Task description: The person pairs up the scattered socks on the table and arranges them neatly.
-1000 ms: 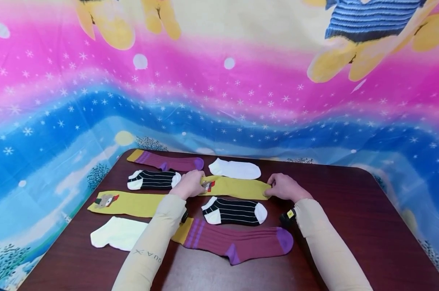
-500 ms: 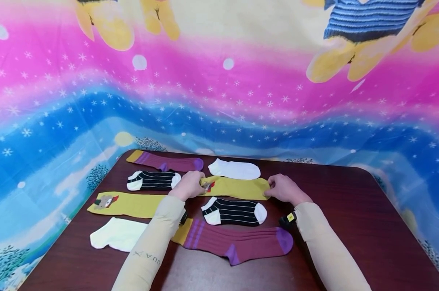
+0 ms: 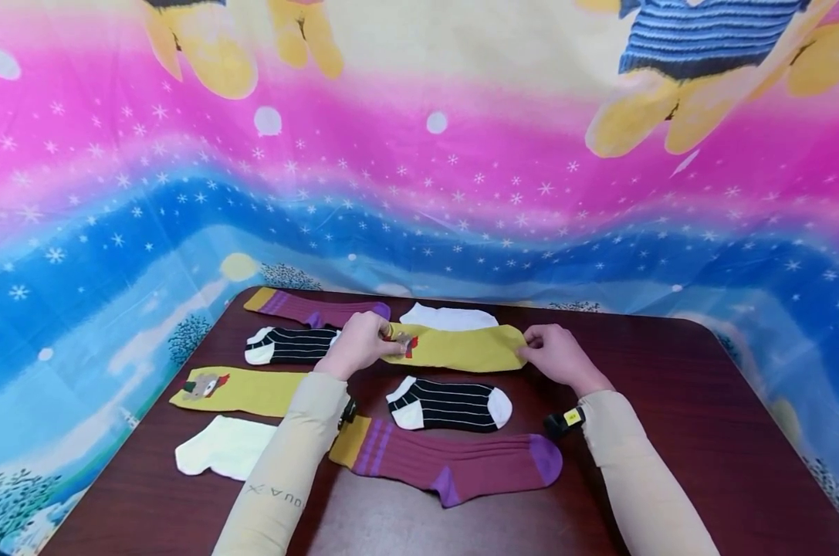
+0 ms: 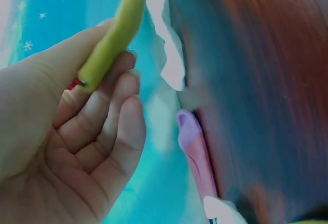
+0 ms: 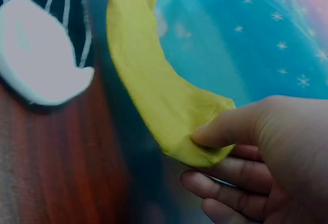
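A yellow sock with a small animal-face patch is stretched level between both hands, raised off the table. My left hand pinches its patterned end between thumb and fingers; in the left wrist view the sock shows edge-on. My right hand pinches the plain end, the thumb lying on top of the sock in the right wrist view. Behind the raised sock, a white ankle sock is partly covered. In front of it lies a black striped ankle sock with white heel and toe.
A second yellow sock lies at left, partly behind the left arm, with a white sock before it. Another black striped sock and a maroon sock lie farther back. A larger maroon sock is nearest on the dark table.
Both hands have lifted the yellow sock from the table, the right hand shifting slightly right. The raised sock now overlaps more of the white sock behind it.
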The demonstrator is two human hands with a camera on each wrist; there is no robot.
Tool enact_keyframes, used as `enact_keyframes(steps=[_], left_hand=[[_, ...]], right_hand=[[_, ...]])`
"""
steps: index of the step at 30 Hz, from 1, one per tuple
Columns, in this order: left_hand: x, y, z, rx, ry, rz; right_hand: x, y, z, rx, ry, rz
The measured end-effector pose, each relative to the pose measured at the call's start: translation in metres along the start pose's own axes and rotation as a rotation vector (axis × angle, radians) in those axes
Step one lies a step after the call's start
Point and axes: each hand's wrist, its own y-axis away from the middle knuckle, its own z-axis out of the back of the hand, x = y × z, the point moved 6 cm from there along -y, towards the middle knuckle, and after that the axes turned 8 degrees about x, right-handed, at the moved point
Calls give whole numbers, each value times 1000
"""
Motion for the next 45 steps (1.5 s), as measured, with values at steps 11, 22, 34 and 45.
enact_keyframes(steps=[11, 22, 34, 45], left_hand=[[-21, -1, 3, -82, -3, -65], [-37, -6, 10, -146, 163, -84], [-56, -27, 13, -153, 236, -123], [-82, -41, 10, -102, 248, -151]], right_hand=[[-4, 14, 24, -121, -75, 43], [-11, 23, 51, -210, -270, 19], [-13, 32, 84, -244, -349, -18], [-24, 40, 114, -291, -362, -31]])
